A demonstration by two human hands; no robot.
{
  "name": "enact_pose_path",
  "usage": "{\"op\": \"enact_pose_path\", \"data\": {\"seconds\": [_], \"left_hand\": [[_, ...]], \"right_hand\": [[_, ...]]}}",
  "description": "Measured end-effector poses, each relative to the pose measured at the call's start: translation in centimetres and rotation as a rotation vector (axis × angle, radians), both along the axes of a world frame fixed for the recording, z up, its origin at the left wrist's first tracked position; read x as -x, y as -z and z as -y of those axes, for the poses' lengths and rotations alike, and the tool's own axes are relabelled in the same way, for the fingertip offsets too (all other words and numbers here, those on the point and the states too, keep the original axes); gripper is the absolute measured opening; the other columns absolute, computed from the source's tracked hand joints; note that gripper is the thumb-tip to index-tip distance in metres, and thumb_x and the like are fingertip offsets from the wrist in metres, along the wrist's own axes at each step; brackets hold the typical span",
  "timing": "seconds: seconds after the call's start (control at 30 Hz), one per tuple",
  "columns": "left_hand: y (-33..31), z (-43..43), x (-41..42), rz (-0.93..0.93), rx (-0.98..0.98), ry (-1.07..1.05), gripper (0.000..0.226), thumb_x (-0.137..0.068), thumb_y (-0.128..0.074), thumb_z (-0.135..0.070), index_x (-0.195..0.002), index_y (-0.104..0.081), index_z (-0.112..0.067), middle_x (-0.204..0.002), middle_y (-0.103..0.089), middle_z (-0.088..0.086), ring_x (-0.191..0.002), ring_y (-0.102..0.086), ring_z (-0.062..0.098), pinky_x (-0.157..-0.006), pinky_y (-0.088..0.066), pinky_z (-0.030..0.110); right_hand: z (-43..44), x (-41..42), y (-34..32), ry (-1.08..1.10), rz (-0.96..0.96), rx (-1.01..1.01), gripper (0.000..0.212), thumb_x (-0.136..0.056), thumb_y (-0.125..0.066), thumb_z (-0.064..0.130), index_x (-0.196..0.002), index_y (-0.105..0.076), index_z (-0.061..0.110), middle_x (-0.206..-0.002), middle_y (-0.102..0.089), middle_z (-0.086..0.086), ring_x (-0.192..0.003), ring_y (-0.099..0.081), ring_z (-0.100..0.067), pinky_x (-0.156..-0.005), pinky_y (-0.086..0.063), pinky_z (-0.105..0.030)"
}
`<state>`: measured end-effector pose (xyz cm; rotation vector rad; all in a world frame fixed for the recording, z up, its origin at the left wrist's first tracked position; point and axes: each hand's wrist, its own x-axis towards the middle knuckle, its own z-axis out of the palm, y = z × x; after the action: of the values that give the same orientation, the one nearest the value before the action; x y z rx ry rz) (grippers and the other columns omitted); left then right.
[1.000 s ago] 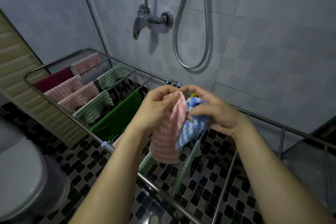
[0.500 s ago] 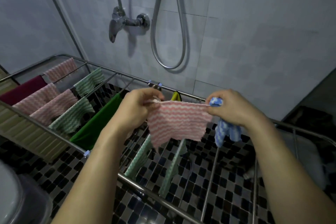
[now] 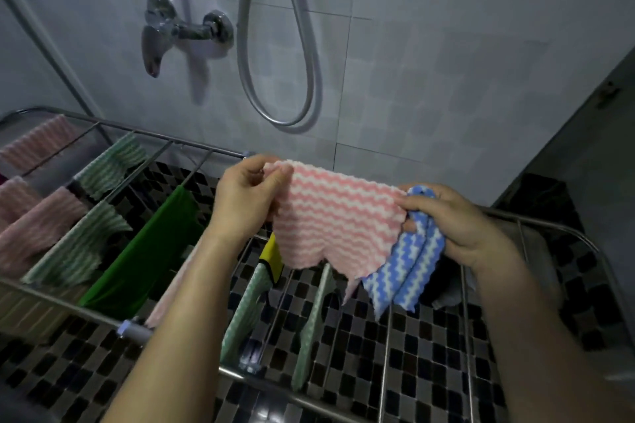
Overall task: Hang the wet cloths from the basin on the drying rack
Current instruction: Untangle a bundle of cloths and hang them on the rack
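A pink-and-white wavy cloth (image 3: 330, 216) is stretched flat between my two hands above the metal drying rack (image 3: 288, 391). My left hand (image 3: 247, 196) pinches its left top corner. My right hand (image 3: 460, 227) pinches its right edge and also holds a bunched blue-and-white cloth (image 3: 405, 268), which dangles below. Pink cloths (image 3: 37, 233), green striped cloths (image 3: 110, 165) and a plain green cloth (image 3: 144, 247) hang over the rack's left rails. Two folded green striped cloths (image 3: 247, 306) hang on the middle rails below my hands. The basin is not in view.
A shower mixer (image 3: 178, 31) and a looped hose (image 3: 278, 79) are on the tiled wall behind the rack. The rack's right rails (image 3: 464, 319) are bare over the black-and-white mosaic floor (image 3: 429, 364). A small yellow cloth (image 3: 271, 257) hangs under the pink one.
My hands pulled apart and spread the pink cloth from a bunch into a flat sheet. The blue cloth stayed in my right hand. The view shifted to the right along the rack.
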<state>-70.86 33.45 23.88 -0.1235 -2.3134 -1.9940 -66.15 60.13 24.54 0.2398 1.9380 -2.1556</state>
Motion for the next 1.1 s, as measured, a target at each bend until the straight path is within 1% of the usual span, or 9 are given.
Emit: {"op": "enact_pose_path", "data": {"seconds": [0.13, 0.23, 0.33, 0.53, 0.67, 0.77, 0.83, 0.9, 1.1], "left_hand": [[4.6, -3.2, 3.2, 0.082, 0.167, -0.085, 0.013, -0.088, -0.069, -0.024, -0.077, -0.071, -0.017, -0.060, -0.066, -0.005, -0.056, -0.061, 0.010, -0.054, -0.051, 0.025], [8.2, -5.3, 4.9, 0.158, 0.379, -0.116, 0.016, -0.089, -0.067, -0.033, -0.091, -0.075, -0.019, -0.078, -0.073, -0.004, -0.074, -0.068, 0.011, -0.068, -0.058, 0.031], [9.8, -6.4, 6.6, 0.195, 0.431, -0.194, 0.023, -0.088, -0.066, -0.037, -0.097, -0.075, -0.017, -0.083, -0.073, -0.001, -0.079, -0.069, 0.015, -0.076, -0.059, 0.036], [10.9, -9.6, 10.2, 0.229, 0.490, -0.268, 0.023, -0.090, -0.063, -0.038, -0.090, -0.072, -0.017, -0.076, -0.071, 0.001, -0.073, -0.069, 0.022, -0.071, -0.059, 0.042], [11.2, -10.7, 11.1, 0.292, 0.516, -0.224, 0.031, -0.090, -0.063, -0.035, -0.115, -0.063, -0.017, -0.100, -0.070, 0.007, -0.092, -0.067, 0.028, -0.082, -0.057, 0.046], [10.9, -10.6, 9.7, 0.341, 0.492, -0.104, 0.045, -0.085, -0.069, -0.031, -0.126, -0.052, -0.026, -0.111, -0.066, 0.001, -0.098, -0.065, 0.022, -0.085, -0.056, 0.043], [11.0, -10.5, 7.4, 0.357, 0.622, 0.002, 0.030, -0.085, -0.070, -0.030, -0.113, -0.060, -0.024, -0.104, -0.067, -0.005, -0.087, -0.064, 0.010, -0.074, -0.055, 0.030], [11.2, -10.6, 4.7, 0.363, 0.746, 0.098, 0.016, -0.087, -0.068, -0.033, -0.101, -0.062, -0.028, -0.094, -0.067, -0.011, -0.075, -0.062, 0.001, -0.061, -0.051, 0.021], [12.1, -10.7, 1.5, 0.155, 0.899, 0.033, 0.014, -0.086, -0.067, -0.027, -0.098, -0.061, -0.025, -0.087, -0.066, -0.007, -0.074, -0.061, 0.013, -0.061, -0.051, 0.031]], "right_hand": [[-1.0, 2.9, 4.7, 0.079, 0.029, -0.414, 0.022, -0.086, -0.062, 0.004, -0.065, -0.058, 0.010, -0.059, -0.052, -0.005, -0.055, -0.047, -0.013, -0.059, -0.037, -0.026], [-2.1, 5.4, 7.9, 0.141, 0.069, -0.580, 0.035, -0.081, -0.063, 0.006, -0.053, -0.045, 0.017, -0.052, -0.039, -0.001, -0.050, -0.036, -0.011, -0.051, -0.029, -0.026], [-2.3, 7.8, 10.0, 0.186, 0.104, -0.677, 0.038, -0.078, -0.062, 0.009, -0.048, -0.039, 0.017, -0.048, -0.036, -0.001, -0.049, -0.034, -0.013, -0.052, -0.027, -0.028], [-3.6, 12.9, 12.2, 0.279, 0.214, -0.733, 0.035, -0.077, -0.057, 0.011, -0.050, -0.037, 0.017, -0.052, -0.039, -0.004, -0.051, -0.039, -0.019, -0.052, -0.030, -0.028], [-3.9, 14.5, 12.3, 0.213, 0.255, -0.861, 0.030, -0.082, -0.055, 0.017, -0.057, -0.038, 0.018, -0.066, -0.047, -0.003, -0.069, -0.052, -0.026, -0.063, -0.036, -0.027], [-3.5, 14.7, 12.6, 0.121, 0.203, -0.934, 0.011, -0.080, -0.055, 0.022, -0.076, -0.058, 0.013, -0.085, -0.067, -0.007, -0.085, -0.064, -0.030, -0.068, -0.041, -0.027], [-2.8, 14.5, 12.8, 0.088, 0.150, -0.945, 0.020, -0.080, -0.055, 0.026, -0.085, -0.063, 0.008, -0.086, -0.071, -0.010, -0.083, -0.066, -0.031, -0.066, -0.047, -0.032], [-1.9, 14.7, 13.2, 0.020, 0.141, -0.849, 0.030, -0.081, -0.058, 0.031, -0.079, -0.064, 0.002, -0.079, -0.072, -0.014, -0.075, -0.067, -0.031, -0.069, -0.052, -0.037], [0.2, 16.2, 15.7, 0.031, 0.222, -0.716, 0.064, -0.074, -0.055, 0.066, -0.085, -0.065, 0.004, -0.085, -0.072, -0.014, -0.080, -0.069, -0.031, -0.074, -0.055, -0.036]]}}
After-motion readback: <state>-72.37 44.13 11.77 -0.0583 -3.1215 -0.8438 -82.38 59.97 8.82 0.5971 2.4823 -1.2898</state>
